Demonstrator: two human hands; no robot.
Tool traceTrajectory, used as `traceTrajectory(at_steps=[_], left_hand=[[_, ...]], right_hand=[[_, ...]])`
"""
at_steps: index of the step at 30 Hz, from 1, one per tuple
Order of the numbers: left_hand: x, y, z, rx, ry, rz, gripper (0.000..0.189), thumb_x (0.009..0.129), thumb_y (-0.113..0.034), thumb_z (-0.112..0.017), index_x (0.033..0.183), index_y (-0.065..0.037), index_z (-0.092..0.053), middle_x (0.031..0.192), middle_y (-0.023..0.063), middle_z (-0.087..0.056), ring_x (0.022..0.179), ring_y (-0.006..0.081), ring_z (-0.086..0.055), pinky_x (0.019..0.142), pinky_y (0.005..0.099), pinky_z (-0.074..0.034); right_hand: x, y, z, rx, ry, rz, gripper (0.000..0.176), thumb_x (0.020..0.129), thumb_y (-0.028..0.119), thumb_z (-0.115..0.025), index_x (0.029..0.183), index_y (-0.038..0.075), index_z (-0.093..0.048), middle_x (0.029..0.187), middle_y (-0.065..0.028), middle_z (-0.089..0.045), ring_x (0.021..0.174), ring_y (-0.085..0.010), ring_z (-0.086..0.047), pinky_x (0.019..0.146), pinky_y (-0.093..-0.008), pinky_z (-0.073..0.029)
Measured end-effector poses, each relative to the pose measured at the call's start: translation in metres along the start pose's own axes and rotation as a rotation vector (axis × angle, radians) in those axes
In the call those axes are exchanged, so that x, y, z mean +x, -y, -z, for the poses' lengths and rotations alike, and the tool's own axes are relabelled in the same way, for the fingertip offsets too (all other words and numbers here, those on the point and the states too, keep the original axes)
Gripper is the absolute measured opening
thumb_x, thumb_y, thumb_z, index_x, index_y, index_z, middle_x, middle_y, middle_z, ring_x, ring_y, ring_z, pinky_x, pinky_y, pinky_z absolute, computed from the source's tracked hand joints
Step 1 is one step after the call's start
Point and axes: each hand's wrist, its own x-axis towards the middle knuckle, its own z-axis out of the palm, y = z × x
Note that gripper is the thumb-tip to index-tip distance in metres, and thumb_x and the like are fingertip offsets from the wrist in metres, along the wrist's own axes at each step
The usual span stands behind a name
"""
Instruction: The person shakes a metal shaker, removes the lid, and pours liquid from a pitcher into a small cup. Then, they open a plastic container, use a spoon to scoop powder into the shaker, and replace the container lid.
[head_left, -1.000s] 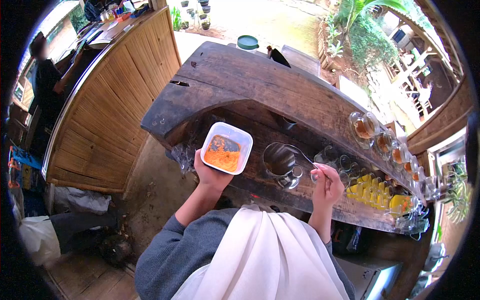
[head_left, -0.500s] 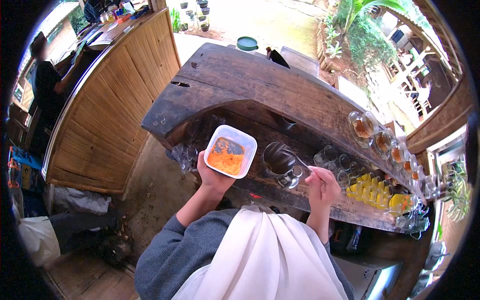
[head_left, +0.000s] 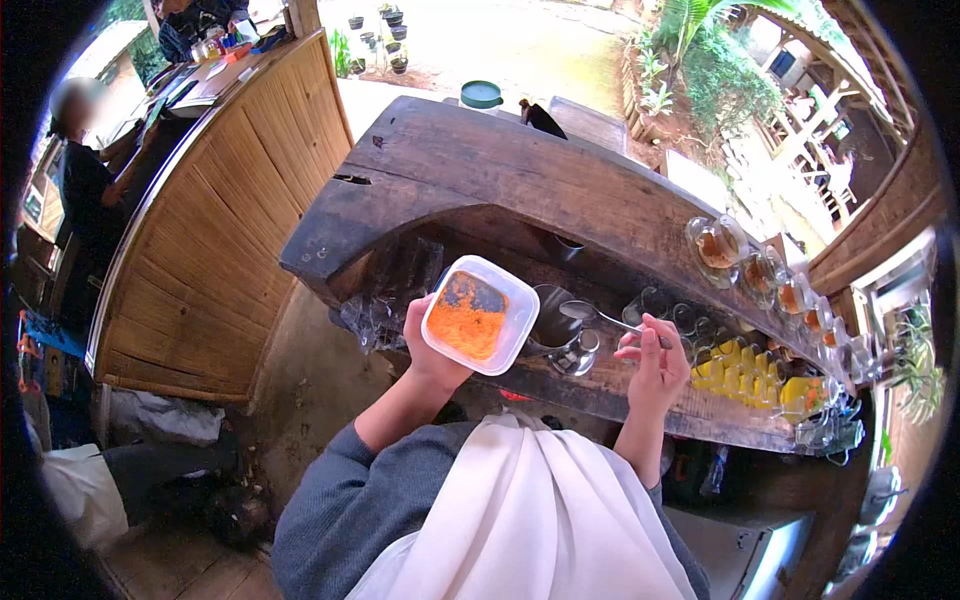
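A square white plastic tub with orange powder in it is tilted in my left hand, whose fingers wrap its left side. My right hand pinches the handle of a metal spoon. The spoon's bowl is over the right part of a dark, round metal pitcher, just right of the tub. A glass jar with a metal lid stands in front of the pitcher. The tub partly hides the pitcher's left side.
A dark wooden counter curves around the lower shelf. Glasses with yellow contents and glasses with brown contents stand at the right. Crumpled clear plastic lies at the left. Another person stands behind a bamboo-faced counter.
The tub has moved right, closer to the pitcher, and is turned slightly. The spoon has lifted out of the pitcher, with its bowl now visible above the rim. My right hand has shifted slightly right.
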Motion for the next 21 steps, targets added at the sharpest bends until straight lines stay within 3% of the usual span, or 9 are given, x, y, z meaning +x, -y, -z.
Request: traceTrajectory(at_steps=[6, 9, 11, 12, 14, 15, 17, 18, 21], left_hand=[[0.004, 0.002, -0.036, 0.106, 0.109, 0.066, 0.078, 0.083, -0.055, -0.049, 0.145, -0.012, -0.027, 0.143, 0.0219, -0.035, 0.127, 0.0377, -0.042, 0.105, 0.0531, -0.035], [0.007, 0.005, -0.042, 0.081, 0.116, 0.099, 0.076, 0.083, -0.051, -0.049, 0.145, -0.012, -0.027, 0.143, 0.0226, -0.035, 0.126, 0.0388, -0.043, 0.104, 0.0536, -0.036], [0.008, 0.008, -0.045, 0.078, 0.096, 0.117, 0.075, 0.083, -0.050, -0.048, 0.145, -0.012, -0.027, 0.142, 0.0228, -0.036, 0.125, 0.0393, -0.044, 0.103, 0.0536, -0.036], [0.009, 0.010, -0.046, 0.072, 0.075, 0.134, 0.074, 0.083, -0.048, -0.047, 0.145, -0.012, -0.027, 0.142, 0.0230, -0.037, 0.124, 0.0397, -0.045, 0.103, 0.0537, -0.037], [0.009, 0.014, -0.051, 0.070, 0.087, 0.157, 0.073, 0.083, -0.048, -0.047, 0.144, -0.012, -0.028, 0.141, 0.0231, -0.038, 0.124, 0.0397, -0.045, 0.103, 0.0538, -0.037], [0.010, 0.016, -0.054, 0.067, 0.097, 0.177, 0.073, 0.084, -0.047, -0.046, 0.144, -0.012, -0.028, 0.141, 0.0232, -0.038, 0.124, 0.0396, -0.045, 0.103, 0.0540, -0.037], [0.010, 0.021, -0.059, 0.050, 0.065, 0.195, 0.071, 0.083, -0.044, -0.044, 0.144, -0.012, -0.028, 0.141, 0.0227, -0.039, 0.124, 0.0394, -0.046, 0.102, 0.0539, -0.038], [0.011, 0.024, -0.061, 0.071, 0.046, 0.194, 0.071, 0.083, -0.043, -0.044, 0.144, -0.012, -0.028, 0.140, 0.0222, -0.039, 0.124, 0.0388, -0.045, 0.103, 0.0533, -0.037], [0.012, 0.033, -0.069, 0.070, -0.024, 0.202, 0.070, 0.080, -0.039, -0.043, 0.143, -0.012, -0.030, 0.140, 0.0206, -0.041, 0.125, 0.0366, -0.045, 0.105, 0.0504, -0.036]], right_hand=[[-0.002, 0.005, 0.004, 0.075, -0.030, -0.023, 0.026, 0.094, 0.017, -0.056, 0.111, -0.002, -0.062, 0.094, -0.0113, -0.060, 0.089, -0.0270, -0.067, 0.062, -0.0270, -0.057], [-0.004, 0.002, 0.012, 0.162, 0.015, -0.024, 0.030, 0.095, 0.022, -0.055, 0.117, 0.001, -0.059, 0.107, -0.0182, -0.062, 0.095, -0.0310, -0.066, 0.067, -0.0305, -0.057], [-0.005, 0.007, 0.009, 0.190, 0.155, 0.033, 0.036, 0.094, 0.027, -0.056, 0.121, 0.003, -0.055, 0.115, -0.0233, -0.061, 0.105, -0.0333, -0.062, 0.081, -0.0359, -0.054], [-0.006, 0.006, 0.008, 0.191, 0.153, 0.034, 0.036, 0.094, 0.027, -0.056, 0.121, 0.003, -0.055, 0.115, -0.0233, -0.061, 0.105, -0.0333, -0.062, 0.081, -0.0359, -0.054], [-0.008, 0.003, 0.005, 0.046, 0.262, 0.047, 0.062, 0.083, 0.036, -0.069, 0.130, 0.003, -0.046, 0.130, -0.0256, -0.050, 0.121, -0.0352, -0.050, 0.092, -0.0393, -0.047], [-0.007, 0.005, 0.002, 0.047, 0.259, 0.049, 0.062, 0.083, 0.036, -0.069, 0.130, 0.003, -0.046, 0.130, -0.0256, -0.050, 0.121, -0.0352, -0.050, 0.092, -0.0393, -0.047], [-0.004, 0.013, -0.006, -0.112, 0.431, 0.164, 0.092, 0.061, 0.042, -0.084, 0.134, 0.005, -0.041, 0.141, -0.0239, -0.039, 0.134, -0.0322, -0.035, 0.102, -0.0419, -0.038], [-0.003, 0.016, -0.010, -0.113, 0.427, 0.164, 0.092, 0.061, 0.042, -0.084, 0.134, 0.005, -0.041, 0.141, -0.0239, -0.039, 0.134, -0.0322, -0.035, 0.102, -0.0419, -0.038], [-0.004, 0.020, -0.017, -0.201, 0.491, 0.196, 0.112, 0.047, 0.042, -0.090, 0.138, 0.007, -0.034, 0.145, -0.0248, -0.031, 0.135, -0.0347, -0.033, 0.108, -0.0444, -0.030]])
